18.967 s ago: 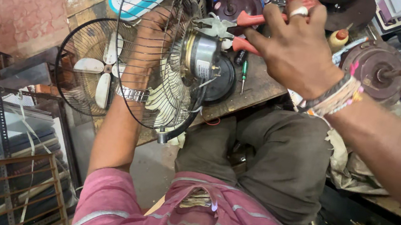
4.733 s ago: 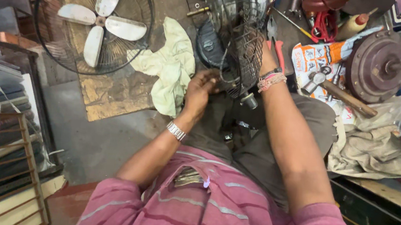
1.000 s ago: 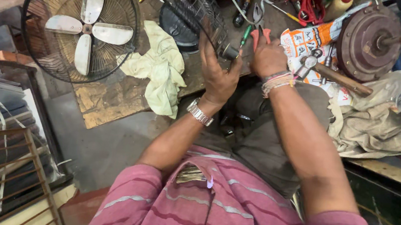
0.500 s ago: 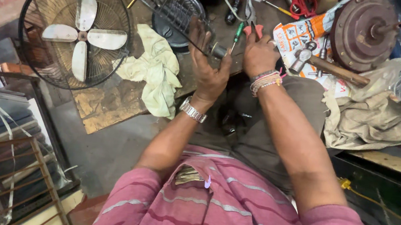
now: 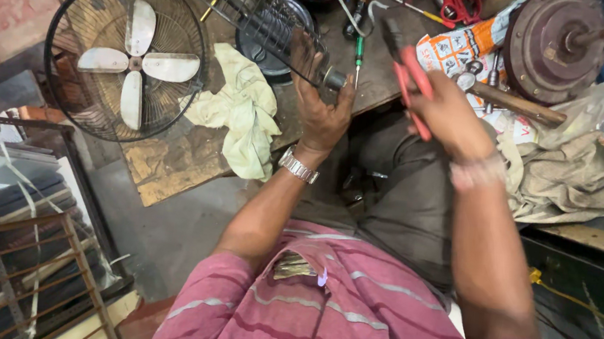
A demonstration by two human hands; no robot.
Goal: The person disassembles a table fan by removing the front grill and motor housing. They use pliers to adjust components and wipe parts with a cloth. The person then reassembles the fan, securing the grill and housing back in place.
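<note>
Pliers (image 5: pixel 408 72) lift away in right hand (image 5: pixel 452 118); left hand (image 5: pixel 324 111) grips cage (image 5: pixel 259 13) (wires could slip, nick fingers).

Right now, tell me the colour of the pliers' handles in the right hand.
Red, clearest in the head view: the pliers sit in the right hand.

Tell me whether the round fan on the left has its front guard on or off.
On. Wire mesh of the round fan crosses over its four pale blades, closing the cage.
</note>
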